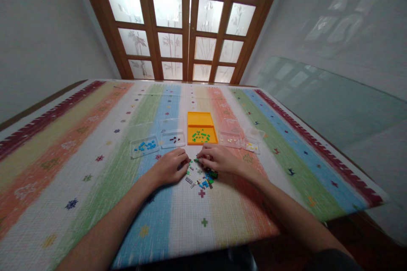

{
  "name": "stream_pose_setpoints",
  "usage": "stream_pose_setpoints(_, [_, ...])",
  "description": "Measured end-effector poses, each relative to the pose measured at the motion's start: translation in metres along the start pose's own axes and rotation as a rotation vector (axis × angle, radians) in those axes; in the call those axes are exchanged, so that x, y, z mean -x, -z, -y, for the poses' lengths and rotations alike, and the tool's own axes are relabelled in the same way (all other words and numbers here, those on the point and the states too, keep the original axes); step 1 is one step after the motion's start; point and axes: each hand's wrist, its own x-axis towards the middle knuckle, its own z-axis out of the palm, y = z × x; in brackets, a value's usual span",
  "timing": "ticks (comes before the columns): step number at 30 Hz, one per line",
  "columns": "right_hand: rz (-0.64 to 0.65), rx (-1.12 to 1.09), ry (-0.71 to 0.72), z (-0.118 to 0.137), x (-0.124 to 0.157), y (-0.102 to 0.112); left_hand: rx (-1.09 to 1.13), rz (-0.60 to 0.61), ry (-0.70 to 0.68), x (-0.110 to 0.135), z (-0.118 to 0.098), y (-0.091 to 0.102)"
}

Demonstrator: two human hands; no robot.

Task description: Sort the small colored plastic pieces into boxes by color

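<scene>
My left hand (171,166) and my right hand (218,159) rest close together on the striped tablecloth, fingers curled over a small heap of mixed tiny bricks (201,180). Whether either hand pinches a piece is too small to make out. Just beyond the hands stands an orange tray (200,119) holding green pieces (200,136). Left of it are two clear boxes, one with dark red pieces (173,139), one with blue pieces (144,146). Right of the tray are two more clear boxes, with pale pieces (231,139) and yellow pieces (252,146).
The table (79,169) is covered by a cloth with coloured stripes. A wooden glass-paned door (190,21) stands behind the far edge. A glass panel (333,101) leans at the right. The table's right edge (365,186) drops off near my right forearm.
</scene>
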Motion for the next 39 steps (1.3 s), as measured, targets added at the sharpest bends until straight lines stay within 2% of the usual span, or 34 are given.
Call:
stream_pose_setpoints(4, [0.004,0.053,0.014,0.012,-0.012,-0.009,0.02,-0.015,0.022,-0.001,0.001,0.003])
stream_pose_setpoints(8, [-0.029,0.108,0.002,0.014,-0.021,-0.015,0.05,-0.054,0.037,-0.001,0.001,0.006])
stream_pose_setpoints(12, [-0.07,0.13,-0.023,0.013,-0.023,-0.015,0.068,-0.091,0.046,-0.001,0.001,0.007])
stream_pose_setpoints(21, [-0.07,0.119,-0.062,0.017,-0.027,-0.012,0.067,-0.153,0.035,-0.003,0.003,0.003])
stream_pose_setpoints(24, [-0.089,0.167,-0.077,0.009,-0.031,-0.008,0.055,-0.153,0.06,-0.003,0.003,0.003])
stream_pose_setpoints(28, [-0.153,0.273,-0.213,-0.016,-0.036,0.004,0.032,-0.13,0.068,-0.002,0.004,0.003])
stream_pose_setpoints(33, [-0.144,0.332,-0.325,-0.043,-0.039,0.016,0.01,-0.104,0.053,-0.001,0.007,0.001])
stream_pose_setpoints(39, [-0.12,0.343,-0.33,-0.047,-0.048,0.018,-0.018,-0.083,0.049,-0.001,0.007,0.001])
